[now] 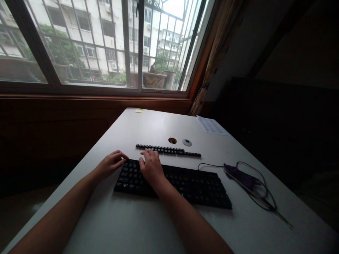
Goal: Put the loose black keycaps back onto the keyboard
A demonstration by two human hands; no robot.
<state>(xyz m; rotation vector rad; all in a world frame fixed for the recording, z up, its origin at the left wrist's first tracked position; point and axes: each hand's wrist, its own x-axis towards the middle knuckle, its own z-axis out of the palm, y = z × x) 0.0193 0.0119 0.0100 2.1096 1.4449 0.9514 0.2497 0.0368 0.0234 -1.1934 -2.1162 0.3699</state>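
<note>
A black keyboard [190,185] lies across the white desk [132,225]. Just beyond it sits a straight row of loose black keycaps [169,150]. My left hand [111,164] rests at the keyboard's upper left corner, its fingers curled against that edge. My right hand [151,166] lies over the keyboard's left part. Its fingers are held together and reach to the near left end of the keycap row. Whatever the fingertips pinch is hidden.
A purple tool and a looped black cable [249,181] lie right of the keyboard. A cable hole [172,140] and its grey cap [186,142] sit behind the keycaps. There is a paper sheet [212,126] at the far right, a yellow note [138,110] at the back edge, and a barred window beyond.
</note>
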